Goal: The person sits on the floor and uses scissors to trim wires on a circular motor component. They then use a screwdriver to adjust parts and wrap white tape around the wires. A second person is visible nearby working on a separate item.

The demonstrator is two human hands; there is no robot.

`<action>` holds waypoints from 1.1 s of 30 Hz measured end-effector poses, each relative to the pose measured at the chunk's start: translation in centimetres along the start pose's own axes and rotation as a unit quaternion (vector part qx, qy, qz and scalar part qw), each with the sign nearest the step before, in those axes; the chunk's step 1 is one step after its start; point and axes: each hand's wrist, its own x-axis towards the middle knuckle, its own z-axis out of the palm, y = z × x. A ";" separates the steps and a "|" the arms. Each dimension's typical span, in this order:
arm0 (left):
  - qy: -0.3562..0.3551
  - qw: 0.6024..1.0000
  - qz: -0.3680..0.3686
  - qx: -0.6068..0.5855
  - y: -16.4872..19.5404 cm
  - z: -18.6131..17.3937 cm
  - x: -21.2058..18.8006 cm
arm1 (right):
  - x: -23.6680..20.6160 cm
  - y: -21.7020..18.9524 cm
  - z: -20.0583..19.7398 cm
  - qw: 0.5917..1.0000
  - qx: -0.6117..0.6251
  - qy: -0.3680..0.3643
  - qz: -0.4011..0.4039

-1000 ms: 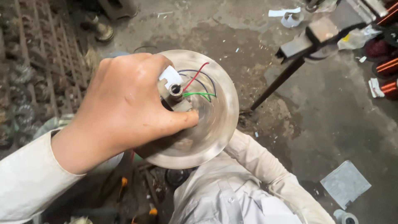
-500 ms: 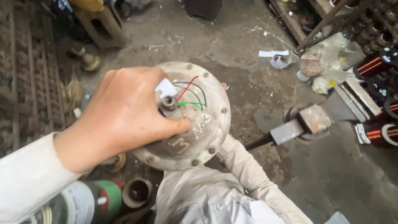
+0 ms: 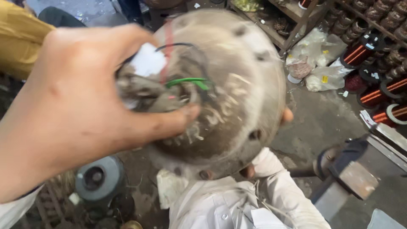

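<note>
A round, dusty grey metal motor housing fills the middle of the view, close to the camera and blurred. My left hand grips its central hub from above, the thumb pressed on the top face. Red, black and green wires and a white tag stick out at the hub beside my fingers. My right hand is under the housing. Only its fingertips show at the right rim and the lower edge, with its white sleeve below.
Shelves with copper wire coils and plastic bags stand at the right. A heavy metal tool lies at the lower right, and a grey round part at the lower left. A person in yellow is at the upper left.
The housing has come up much closer to the camera and now looks far larger. The view has swung toward the shelves. Both hands have kept their hold.
</note>
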 end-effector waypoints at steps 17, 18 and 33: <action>-0.041 0.998 0.042 -0.031 -29.9 13.8 28.1 | 32.0 -17.3 -11.5 0.998 -0.050 0.036 -0.015; -0.021 0.997 0.070 -0.015 -31.9 14.7 29.9 | 34.4 -19.0 -12.7 0.998 -0.049 0.035 -0.011; -0.029 0.999 0.036 -0.019 -59.7 24.6 58.1 | 63.4 -41.1 -27.3 0.993 -0.047 0.103 -0.034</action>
